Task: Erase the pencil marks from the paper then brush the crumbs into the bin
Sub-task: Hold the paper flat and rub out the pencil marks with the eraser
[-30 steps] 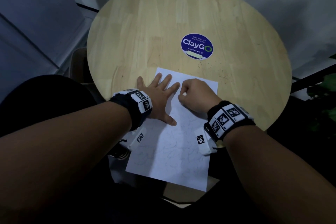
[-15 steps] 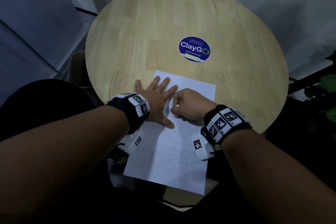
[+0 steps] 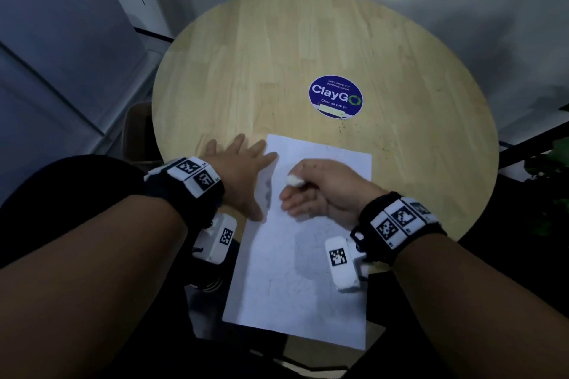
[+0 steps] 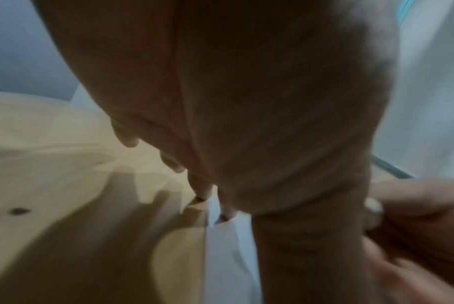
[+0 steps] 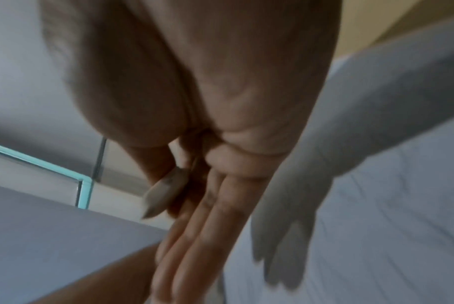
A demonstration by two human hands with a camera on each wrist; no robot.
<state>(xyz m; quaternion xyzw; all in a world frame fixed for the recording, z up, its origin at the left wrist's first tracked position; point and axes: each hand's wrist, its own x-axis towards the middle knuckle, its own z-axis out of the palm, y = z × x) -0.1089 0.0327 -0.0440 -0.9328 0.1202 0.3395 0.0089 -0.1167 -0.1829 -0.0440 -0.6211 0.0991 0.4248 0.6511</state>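
Note:
A white sheet of paper (image 3: 308, 271) with faint pencil marks lies on the round wooden table (image 3: 277, 55), its near end hanging over the table's edge. My left hand (image 3: 243, 166) lies flat with spread fingers, partly on the wood and partly on the paper's left edge (image 4: 212, 211). Over the upper part of the sheet, my right hand (image 3: 311, 194) is turned on its side. It pinches a small white eraser (image 3: 294, 180) between thumb and forefinger, and its other fingers stretch out to the left. In the right wrist view the grubby eraser (image 5: 166, 193) is held off the paper (image 5: 389, 236).
A blue round ClayGo sticker (image 3: 335, 97) sits on the table beyond the paper. A brown open box (image 3: 137, 132) stands on the floor by the table's left edge. A dark knee (image 3: 61, 181) is at the left, and a plant (image 3: 551, 163) at the right.
My left hand has slid left to the paper's edge. My right hand has rolled onto its side, lifted the eraser off the sheet and stretched out its lower fingers.

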